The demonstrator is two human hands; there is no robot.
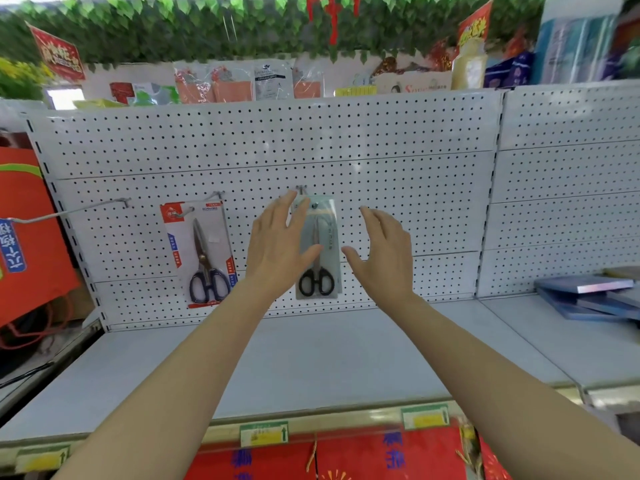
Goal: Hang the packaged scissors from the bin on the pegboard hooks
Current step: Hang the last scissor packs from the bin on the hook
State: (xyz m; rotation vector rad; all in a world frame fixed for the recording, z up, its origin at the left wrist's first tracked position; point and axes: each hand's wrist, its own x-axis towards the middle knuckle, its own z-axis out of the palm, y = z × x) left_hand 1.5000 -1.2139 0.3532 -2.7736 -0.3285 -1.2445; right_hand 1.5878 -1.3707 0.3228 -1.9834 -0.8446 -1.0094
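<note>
A grey pack of black-handled scissors [320, 268] hangs from the middle hook [300, 189] on the white pegboard [398, 188]. My left hand [278, 247] is spread flat in front of the pack's left side, fingers straight, partly hiding it. My right hand [382, 251] is held with straight fingers just to the right of the pack, apart from it. A second pack, red and white with dark-handled scissors [202, 254], hangs from a hook [216, 195] further left. The bin is out of view.
A long bare hook [74, 211] sticks out at the far left of the pegboard. A white shelf [311, 358] lies under the board. Blue flat boxes [588, 296] lie on the right shelf. Red goods hang at the left and below the shelf edge.
</note>
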